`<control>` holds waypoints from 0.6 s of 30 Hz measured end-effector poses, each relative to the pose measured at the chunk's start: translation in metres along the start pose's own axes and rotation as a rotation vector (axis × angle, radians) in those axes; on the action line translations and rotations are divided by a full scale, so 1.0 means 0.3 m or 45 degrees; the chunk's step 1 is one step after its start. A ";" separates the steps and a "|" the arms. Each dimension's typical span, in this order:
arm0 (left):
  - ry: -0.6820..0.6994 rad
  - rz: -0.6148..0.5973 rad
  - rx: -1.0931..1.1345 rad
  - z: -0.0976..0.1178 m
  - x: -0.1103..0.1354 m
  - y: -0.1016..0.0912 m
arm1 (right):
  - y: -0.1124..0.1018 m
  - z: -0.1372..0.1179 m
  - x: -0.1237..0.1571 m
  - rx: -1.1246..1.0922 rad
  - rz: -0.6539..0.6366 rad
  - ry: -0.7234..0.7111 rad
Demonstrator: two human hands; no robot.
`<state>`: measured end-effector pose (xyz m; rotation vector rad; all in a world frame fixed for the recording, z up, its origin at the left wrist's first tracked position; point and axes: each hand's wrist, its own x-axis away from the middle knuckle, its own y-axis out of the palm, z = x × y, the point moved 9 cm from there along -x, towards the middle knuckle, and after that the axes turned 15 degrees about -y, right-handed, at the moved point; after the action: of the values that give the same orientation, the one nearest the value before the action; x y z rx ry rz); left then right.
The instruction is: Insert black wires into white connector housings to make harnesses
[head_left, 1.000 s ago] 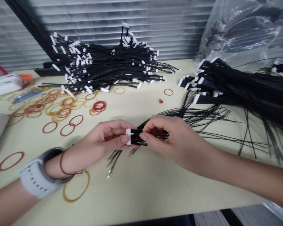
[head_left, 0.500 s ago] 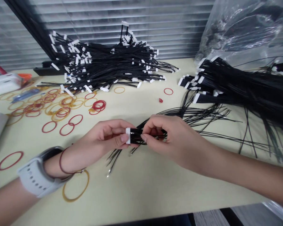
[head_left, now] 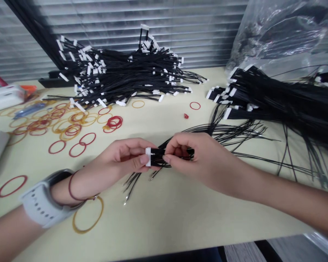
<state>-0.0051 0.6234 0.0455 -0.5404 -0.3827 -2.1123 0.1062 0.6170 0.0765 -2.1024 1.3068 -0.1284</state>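
Note:
Between thumb and fingers, my left hand [head_left: 128, 156] pinches a white connector [head_left: 148, 157] on the end of a bunch of black wires. My right hand [head_left: 192, 156] is closed just to the right of it, thumb and forefinger pinching one of the black wires [head_left: 158, 154] near the connector. A small silvery tip shows on a wire close to the connector's face. Loose black wires [head_left: 224, 131] with metal ends run beneath both hands across the table. My fingers hide part of the held bunch.
A heap of black cables with white connectors [head_left: 131, 72] lies at the back. Another thick bundle [head_left: 284, 94] is at the right, by a clear plastic bag [head_left: 284, 32]. Red and yellow rubber bands [head_left: 68, 123] are scattered at the left. The table's front edge [head_left: 164, 254] runs below.
Both hands keep nearly the same place and grip. The silvery wire tip by the connector has shifted very slightly.

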 end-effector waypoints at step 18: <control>-0.017 -0.016 0.047 -0.009 0.003 -0.006 | -0.009 -0.031 -0.008 0.168 0.063 -0.207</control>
<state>-0.0077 0.6226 0.0436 -0.5320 -0.4325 -2.1105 0.1033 0.6153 0.0860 -1.9259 1.2185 -0.0212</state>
